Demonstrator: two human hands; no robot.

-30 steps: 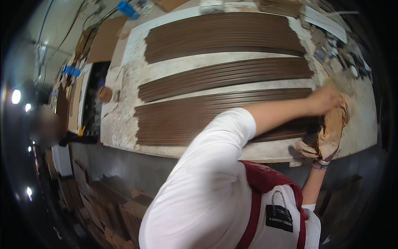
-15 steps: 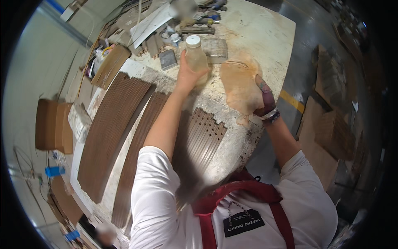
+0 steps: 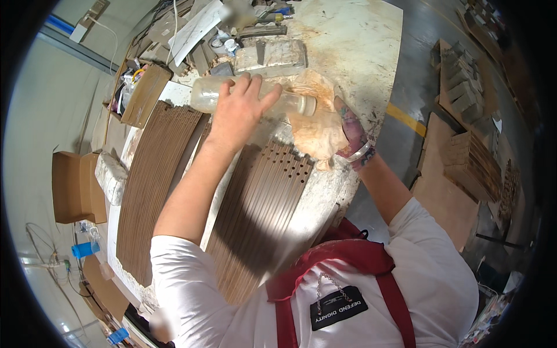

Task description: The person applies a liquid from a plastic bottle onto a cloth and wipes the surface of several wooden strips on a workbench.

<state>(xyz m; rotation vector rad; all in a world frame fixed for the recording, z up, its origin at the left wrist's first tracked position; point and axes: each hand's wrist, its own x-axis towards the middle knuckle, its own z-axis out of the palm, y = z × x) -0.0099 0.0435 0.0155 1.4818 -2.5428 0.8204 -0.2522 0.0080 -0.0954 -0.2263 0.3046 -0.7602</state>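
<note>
My left hand (image 3: pixel 238 110) is wrapped round a clear bottle (image 3: pixel 204 95), which lies tipped on its side in the air. Its pale end (image 3: pixel 307 105) points right, against a stained tan cloth (image 3: pixel 316 130); whether the white cap is still on cannot be made out. In a patterned purple glove, my right hand (image 3: pixel 354 133) grips the cloth's right side. Below the cloth, a row of brown grooved strips (image 3: pixel 261 197) with dark holes near their far ends rests on the worktable (image 3: pixel 360 35).
Another stack of long brown strips (image 3: pixel 154 185) lies at the left. A wrapped block (image 3: pixel 272 55) sits beyond the bottle, near scattered tools (image 3: pixel 272 20). An open cardboard box (image 3: pixel 78 185) is at far left. Wooden pieces (image 3: pixel 473 165) are stacked on the right.
My left hand has turned the bottle from upright to lying sideways, its neck now toward the cloth. The cloth and my right hand have shifted slightly left.
</note>
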